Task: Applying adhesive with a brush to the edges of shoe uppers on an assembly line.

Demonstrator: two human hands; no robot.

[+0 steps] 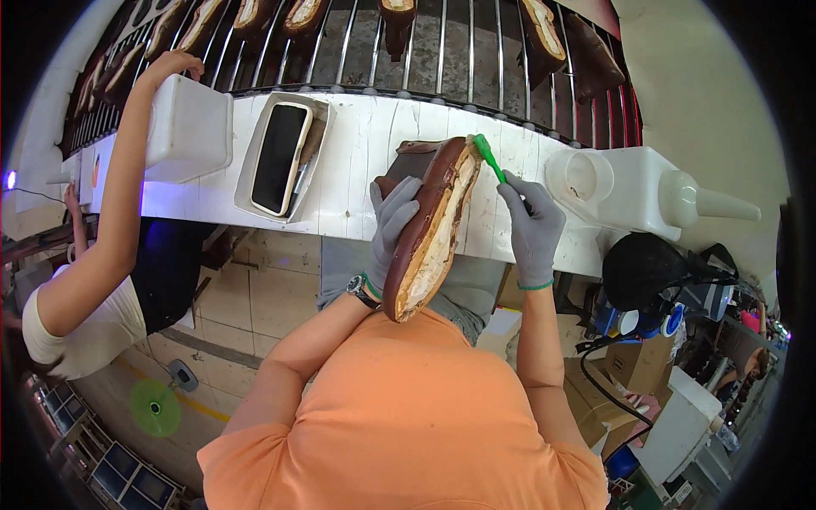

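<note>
My left hand, in a grey glove, grips a brown leather shoe upper on its side, with the pale, open underside turned toward my right. In my gloved right hand is a green-handled brush. The brush's head meets the far end of the shoe's underside edge; its bristles are hard to make out. Beyond my right hand stands a small round white cup, beside a white plastic bottle lying with its nozzle to the right.
Several similar shoe uppers rest on a metal roller rack behind the white bench. A phone lies in a white box left of me. A co-worker's arm reaches past a white container toward the rack.
</note>
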